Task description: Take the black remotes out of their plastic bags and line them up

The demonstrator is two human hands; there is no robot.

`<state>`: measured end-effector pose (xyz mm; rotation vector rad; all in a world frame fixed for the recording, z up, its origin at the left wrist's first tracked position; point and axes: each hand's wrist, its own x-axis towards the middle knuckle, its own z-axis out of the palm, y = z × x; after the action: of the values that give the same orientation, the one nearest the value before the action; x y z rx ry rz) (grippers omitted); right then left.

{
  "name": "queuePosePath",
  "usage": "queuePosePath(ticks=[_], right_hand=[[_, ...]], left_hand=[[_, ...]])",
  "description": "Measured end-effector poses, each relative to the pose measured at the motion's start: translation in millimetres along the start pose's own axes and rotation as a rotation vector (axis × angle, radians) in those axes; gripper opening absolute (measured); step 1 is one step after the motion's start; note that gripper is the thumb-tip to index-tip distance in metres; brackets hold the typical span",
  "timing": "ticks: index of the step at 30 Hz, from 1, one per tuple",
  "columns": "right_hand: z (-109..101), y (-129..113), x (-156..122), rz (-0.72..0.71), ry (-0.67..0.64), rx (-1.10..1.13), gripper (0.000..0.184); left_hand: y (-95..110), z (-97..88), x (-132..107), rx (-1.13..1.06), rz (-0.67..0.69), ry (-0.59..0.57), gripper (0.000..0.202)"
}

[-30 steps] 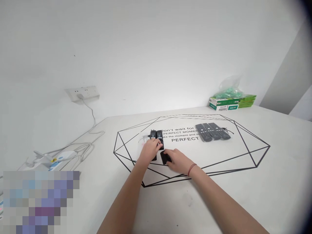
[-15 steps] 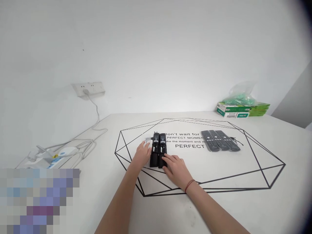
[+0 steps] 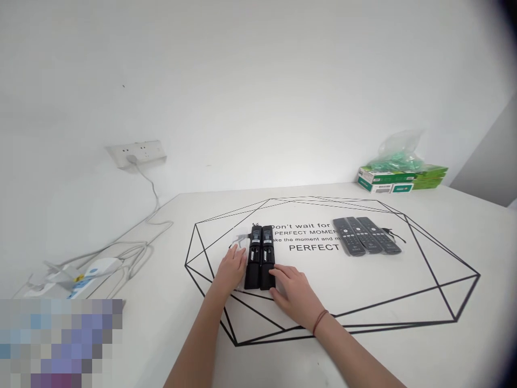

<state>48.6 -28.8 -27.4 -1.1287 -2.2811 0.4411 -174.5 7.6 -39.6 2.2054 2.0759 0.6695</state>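
Observation:
Two black remote controls lie side by side with their backs up, the left remote [image 3: 252,275] and the right remote [image 3: 267,276]. Their battery compartments are uncovered near the middle. My left hand [image 3: 231,271] lies flat by the left remote, fingers stretched over a clear plastic sleeve [image 3: 239,242]. On the other side, my right hand [image 3: 297,293] is open, its fingertips resting on the lower right edge of the right remote. Whether my left fingers touch the left remote is hard to see.
At the right, several dark remotes [image 3: 365,237] lie buttons up in clear wrapping. Green-and-white boxes [image 3: 385,180] with a plastic bag [image 3: 399,153] on top stand at the back right. Cables and a power strip [image 3: 95,275] are at the left, below a wall socket [image 3: 139,152].
The camera view has shifted, so the near tabletop sits a little lower in the picture. Both hands stay beside the two remotes, with only slight finger movement.

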Motion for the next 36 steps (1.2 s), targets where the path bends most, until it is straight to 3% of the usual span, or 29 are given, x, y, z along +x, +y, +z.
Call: queuePosePath(ticks=[4,10,14,18,22,25,27,30,33,36], right_hand=[[-21.3,26.0,8.8,0.096,0.129,-0.079,0.033],[-62.7,95.1,5.0,0.714,0.57,-0.434,0.051],[-66.2,121.0,-6.1,0.876,0.543,-0.431,0.04],[-64.7,127.1,-9.9,0.858,0.522,-0.35,0.029],[-67.1,117.2,-10.8,0.809,0.559,-0.063,0.032],[-70.4,98.6,-11.0,0.904,0.586,0.426,0.05],[-71.5,83.3,-9.6,0.919,0.505,0.838,0.046],[-68.9,61.2,-5.2,0.781,0.351,1.302,0.028],[-61.9,42.4,-0.9,0.659,0.249,1.512,0.022],[-53.2,25.7,0.4,0.503,0.121,1.506,0.03]], left_hand=[[1.1,-4.1,-0.6,-0.038,-0.056,-0.034,0.045],[2.6,-6.7,0.6,-0.067,-0.05,-0.02,0.043],[8.4,-4.8,-1.6,-0.052,-0.078,0.009,0.046],[16.3,-5.0,-5.0,-0.018,-0.111,0.068,0.048],[24.4,-9.5,-5.1,-0.007,-0.089,0.138,0.044],[32.1,-14.0,-4.1,-0.063,-0.018,0.236,0.041],[39.1,-17.0,-3.9,-0.121,0.041,0.303,0.038],[53.2,-20.5,-5.3,-0.236,0.119,0.349,0.034],[71.1,-18.5,-8.5,-0.432,0.149,0.287,0.033],[92.2,-10.4,-13.6,-0.727,0.09,0.128,0.039]])
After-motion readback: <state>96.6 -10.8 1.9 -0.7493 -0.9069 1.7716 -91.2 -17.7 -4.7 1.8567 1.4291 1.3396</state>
